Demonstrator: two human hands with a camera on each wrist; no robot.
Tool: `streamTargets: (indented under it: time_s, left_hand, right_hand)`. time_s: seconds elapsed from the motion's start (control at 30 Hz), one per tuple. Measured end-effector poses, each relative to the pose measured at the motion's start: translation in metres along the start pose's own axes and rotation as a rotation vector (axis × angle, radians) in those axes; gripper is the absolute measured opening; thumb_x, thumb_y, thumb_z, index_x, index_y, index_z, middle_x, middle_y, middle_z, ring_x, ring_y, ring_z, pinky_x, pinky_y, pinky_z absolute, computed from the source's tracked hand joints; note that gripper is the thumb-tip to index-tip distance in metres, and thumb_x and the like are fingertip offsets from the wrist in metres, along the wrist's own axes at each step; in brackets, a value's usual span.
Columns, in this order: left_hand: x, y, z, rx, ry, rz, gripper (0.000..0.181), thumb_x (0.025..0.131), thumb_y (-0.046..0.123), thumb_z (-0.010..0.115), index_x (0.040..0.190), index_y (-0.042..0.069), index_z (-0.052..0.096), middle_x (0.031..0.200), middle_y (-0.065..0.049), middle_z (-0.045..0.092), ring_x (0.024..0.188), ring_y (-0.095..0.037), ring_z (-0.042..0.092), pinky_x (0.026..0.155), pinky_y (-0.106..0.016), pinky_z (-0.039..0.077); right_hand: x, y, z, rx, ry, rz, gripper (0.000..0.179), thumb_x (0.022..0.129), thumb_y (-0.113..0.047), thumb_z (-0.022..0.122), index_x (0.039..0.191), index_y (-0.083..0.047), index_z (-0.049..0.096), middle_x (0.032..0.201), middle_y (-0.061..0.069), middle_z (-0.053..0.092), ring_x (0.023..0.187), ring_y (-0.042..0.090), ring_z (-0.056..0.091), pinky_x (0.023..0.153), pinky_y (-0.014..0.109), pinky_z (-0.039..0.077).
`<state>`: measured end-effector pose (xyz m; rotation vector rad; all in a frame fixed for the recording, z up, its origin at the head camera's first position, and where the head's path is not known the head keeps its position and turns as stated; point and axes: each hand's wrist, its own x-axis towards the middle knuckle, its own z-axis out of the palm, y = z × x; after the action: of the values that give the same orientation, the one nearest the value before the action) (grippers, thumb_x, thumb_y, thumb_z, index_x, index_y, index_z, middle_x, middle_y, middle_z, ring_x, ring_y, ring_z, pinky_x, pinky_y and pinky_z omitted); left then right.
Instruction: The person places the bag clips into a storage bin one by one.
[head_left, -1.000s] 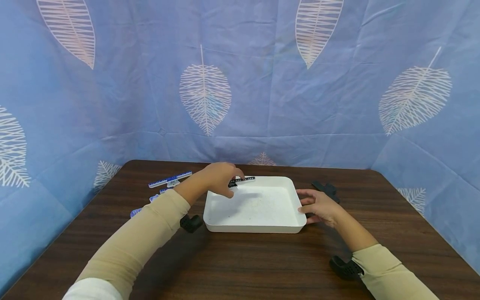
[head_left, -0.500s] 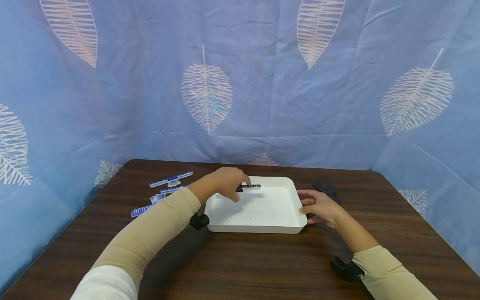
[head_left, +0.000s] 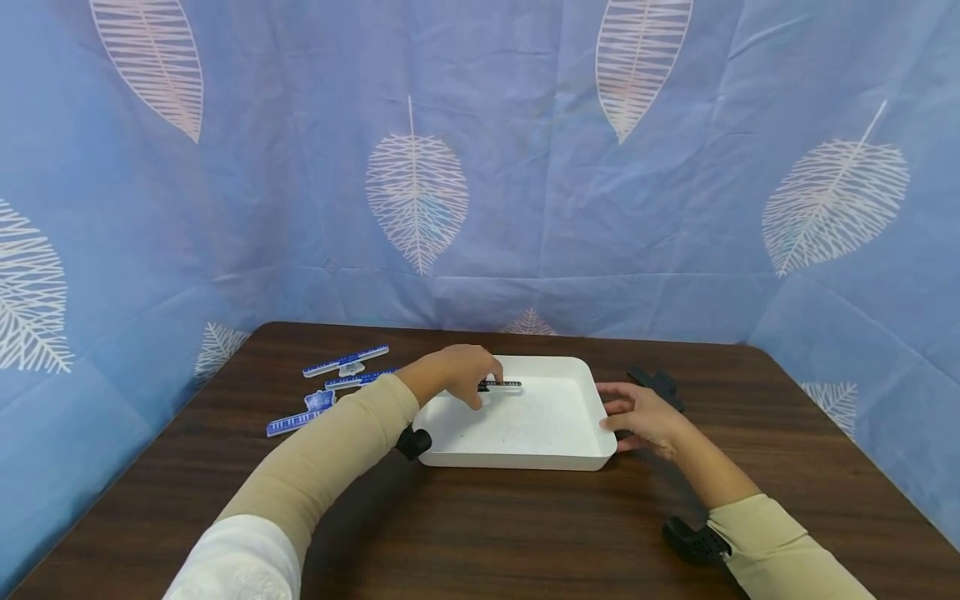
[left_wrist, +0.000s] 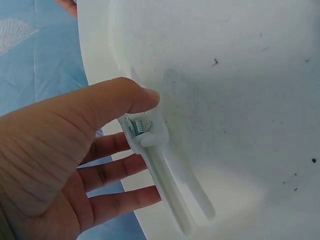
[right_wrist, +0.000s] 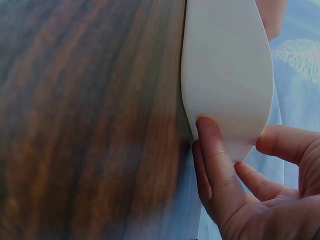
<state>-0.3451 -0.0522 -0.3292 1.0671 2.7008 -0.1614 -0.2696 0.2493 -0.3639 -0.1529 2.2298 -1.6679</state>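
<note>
My left hand [head_left: 467, 373] pinches a clip with a piano-key bar [head_left: 504, 387] over the back left of a shallow white tray [head_left: 517, 461]. In the left wrist view, the thumb presses the handle of the clip [left_wrist: 170, 187], whose white underside and metal spring face the camera. The other fingers lie along its far side, and the bar is close over the tray floor. At the tray's right side, my right hand [head_left: 641, 419] holds the wall. In the right wrist view, its fingers [right_wrist: 212, 145] touch the tray's outer wall and the thumb meets the rim.
Several blue-and-white clips [head_left: 347, 362] lie on the dark wooden table [head_left: 517, 533] left of the tray, one partly behind the left forearm. A black clip-shaped object [head_left: 656, 383] lies behind the right hand. Blue leaf-print cloth [head_left: 510, 167] hangs around the table.
My left hand has moved right and nearer with the piano-key clip, which is now lower and further inside the tray. The right hand stays at the tray's side.
</note>
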Motion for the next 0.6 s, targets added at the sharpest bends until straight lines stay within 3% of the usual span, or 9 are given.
streamTargets:
  time_s: [0.33,0.6]
  left_hand:
    - [0.0038,0.0024,0.0023,-0.059,-0.049,-0.028,0.046,0.082,0.021,0.077,0.125,0.019,0.063,0.099,0.007,0.06,0.088,-0.013,0.055,0.077,-0.03,0.048]
    - [0.0074,0.0025,0.002,-0.047,-0.062,-0.047,0.048,0.082,0.022,0.077,0.127,0.02,0.061,0.1,0.006,0.06,0.087,-0.013,0.055,0.075,-0.03,0.048]
  right_hand:
    - [-0.0001,-0.0009,0.0002,-0.001,0.005,0.004,0.074,0.089,0.004,0.063,0.15,0.005,0.023,0.131,0.032,0.05,0.093,0.029,0.067,0.069,0.044,0.058]
    - [-0.0017,-0.0013,0.0017,0.018,-0.003,-0.001,0.074,0.089,0.004,0.063,0.15,0.006,0.022,0.131,0.033,0.05,0.095,0.03,0.067,0.071,0.046,0.058]
